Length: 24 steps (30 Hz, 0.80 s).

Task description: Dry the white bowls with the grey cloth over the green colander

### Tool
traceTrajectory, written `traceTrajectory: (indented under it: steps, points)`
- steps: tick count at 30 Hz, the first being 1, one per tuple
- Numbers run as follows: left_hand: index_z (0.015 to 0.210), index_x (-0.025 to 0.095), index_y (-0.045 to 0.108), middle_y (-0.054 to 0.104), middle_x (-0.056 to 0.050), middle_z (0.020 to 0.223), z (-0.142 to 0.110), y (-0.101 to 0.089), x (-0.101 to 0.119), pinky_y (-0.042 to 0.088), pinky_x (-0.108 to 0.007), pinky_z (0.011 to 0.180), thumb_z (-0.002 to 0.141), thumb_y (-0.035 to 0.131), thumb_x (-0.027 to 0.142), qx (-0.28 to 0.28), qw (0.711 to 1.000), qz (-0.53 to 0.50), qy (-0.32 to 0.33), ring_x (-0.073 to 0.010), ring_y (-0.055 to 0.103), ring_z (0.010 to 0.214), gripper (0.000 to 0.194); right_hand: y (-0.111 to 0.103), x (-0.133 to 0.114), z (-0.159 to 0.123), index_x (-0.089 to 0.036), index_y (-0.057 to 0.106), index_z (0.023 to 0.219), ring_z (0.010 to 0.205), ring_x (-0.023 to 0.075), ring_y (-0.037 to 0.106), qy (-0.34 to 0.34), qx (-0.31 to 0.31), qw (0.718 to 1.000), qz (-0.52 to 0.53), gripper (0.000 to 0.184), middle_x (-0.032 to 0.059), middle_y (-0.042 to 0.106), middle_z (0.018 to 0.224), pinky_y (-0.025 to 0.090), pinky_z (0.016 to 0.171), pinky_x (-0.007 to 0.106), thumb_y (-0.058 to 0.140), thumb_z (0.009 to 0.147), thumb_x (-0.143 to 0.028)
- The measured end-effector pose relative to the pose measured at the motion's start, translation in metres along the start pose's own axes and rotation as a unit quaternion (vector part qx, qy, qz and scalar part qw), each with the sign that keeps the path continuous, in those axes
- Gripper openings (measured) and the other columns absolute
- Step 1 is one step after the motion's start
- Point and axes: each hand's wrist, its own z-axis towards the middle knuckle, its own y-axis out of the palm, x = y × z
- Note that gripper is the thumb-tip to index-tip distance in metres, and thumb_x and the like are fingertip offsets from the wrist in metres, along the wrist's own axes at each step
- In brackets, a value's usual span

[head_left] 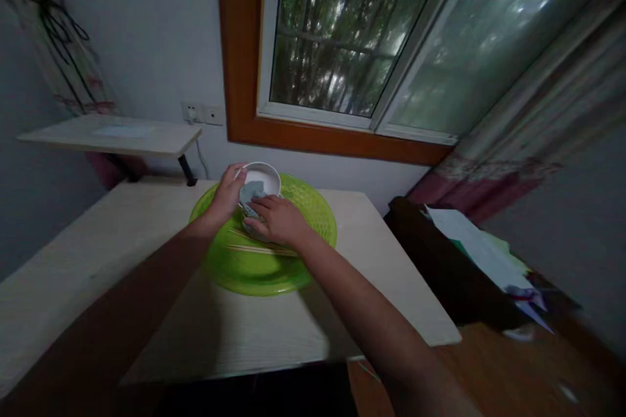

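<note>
My left hand [229, 192] grips the left rim of a white bowl [267, 174], which is tilted so that its inside faces me. A grey-blue cloth [251, 191] lies against the lower part of the bowl, and the fingers of my right hand [280, 218] are closed on it. Under my right hand part of another rounded, pale thing shows, perhaps a second bowl; most of it is hidden. Both hands are over a round, bright green plastic basket [259, 281]. Several light wooden chopsticks [254, 249] lie in the basket, partly covered by my right wrist.
The basket stands on a pale wooden table [381, 260] against the wall. A small raised shelf [122, 133] is at the left. To the right, papers [474, 244] lie on a dark brown piece of furniture [415, 254]. A window with a brown frame [313, 143] is behind.
</note>
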Motion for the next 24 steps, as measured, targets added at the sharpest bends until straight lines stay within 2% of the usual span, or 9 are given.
traceTrajectory:
  steps: [4, 9, 12, 16, 20, 24]
  points:
    - [0.112, 0.026, 0.059, 0.066, -0.007, 0.125, 0.002, 0.001, 0.003, 0.045, -0.039, 0.106, 0.091, 0.047, 0.051, 0.004, 1.0, 0.012, -0.006, -0.0255, 0.06, 0.12, 0.035, -0.001, -0.004, 0.002, -0.017, 0.067, 0.125, 0.133, 0.0307, 0.05, 0.065, 0.017, 0.997, -0.035, 0.057, 0.0146, 0.063, 0.139, 0.041, 0.104, 0.047, 0.035, 0.103, -0.059]
    - [0.11, 0.027, 0.058, 0.067, -0.006, 0.12, 0.002, 0.002, 0.001, 0.048, -0.039, 0.1, 0.092, 0.046, 0.055, 0.004, 1.0, 0.002, -0.021, -0.0262, 0.062, 0.115, 0.035, -0.002, -0.004, 0.0, -0.009, 0.06, 0.132, 0.144, 0.0351, 0.037, 0.08, 0.039, 0.994, -0.062, 0.055, 0.0218, 0.053, 0.148, 0.036, 0.109, 0.053, 0.049, 0.1, -0.052]
    - [0.11, 0.028, 0.057, 0.067, -0.005, 0.118, 0.002, 0.002, -0.003, 0.047, -0.038, 0.098, 0.092, 0.047, 0.056, 0.002, 1.0, -0.014, -0.023, -0.0261, 0.061, 0.113, 0.034, 0.0, -0.004, -0.001, -0.01, 0.061, 0.129, 0.139, 0.0349, 0.043, 0.066, 0.036, 0.996, -0.058, 0.051, 0.0211, 0.056, 0.144, 0.039, 0.106, 0.05, 0.051, 0.1, -0.05]
    - [0.11, 0.028, 0.058, 0.065, -0.005, 0.115, 0.001, 0.0, -0.003, 0.046, -0.039, 0.099, 0.092, 0.048, 0.054, -0.001, 1.0, -0.014, -0.026, -0.0262, 0.061, 0.112, 0.033, 0.004, -0.003, 0.0, -0.012, 0.061, 0.13, 0.124, 0.0296, 0.055, 0.015, 0.006, 1.0, -0.021, 0.046, 0.0162, 0.064, 0.134, 0.043, 0.105, 0.044, 0.051, 0.1, -0.045]
    - [0.108, 0.029, 0.059, 0.065, -0.004, 0.115, 0.0, 0.0, 0.0, 0.045, -0.038, 0.099, 0.092, 0.049, 0.053, -0.007, 1.0, -0.01, -0.026, -0.0263, 0.06, 0.112, 0.031, 0.008, -0.001, -0.001, -0.012, 0.051, 0.143, 0.129, 0.0267, 0.054, -0.039, -0.003, 0.999, 0.024, 0.052, 0.0148, 0.061, 0.14, 0.043, 0.108, 0.039, 0.052, 0.1, -0.041]
    - [0.109, 0.029, 0.059, 0.066, -0.004, 0.116, -0.001, 0.001, 0.002, 0.046, -0.037, 0.099, 0.091, 0.049, 0.053, -0.009, 0.999, -0.021, -0.026, -0.0257, 0.061, 0.112, 0.031, 0.008, -0.001, -0.003, -0.012, 0.041, 0.151, 0.133, 0.0259, 0.052, -0.051, 0.002, 0.998, 0.047, 0.061, 0.014, 0.054, 0.149, 0.044, 0.11, 0.037, 0.051, 0.1, -0.044]
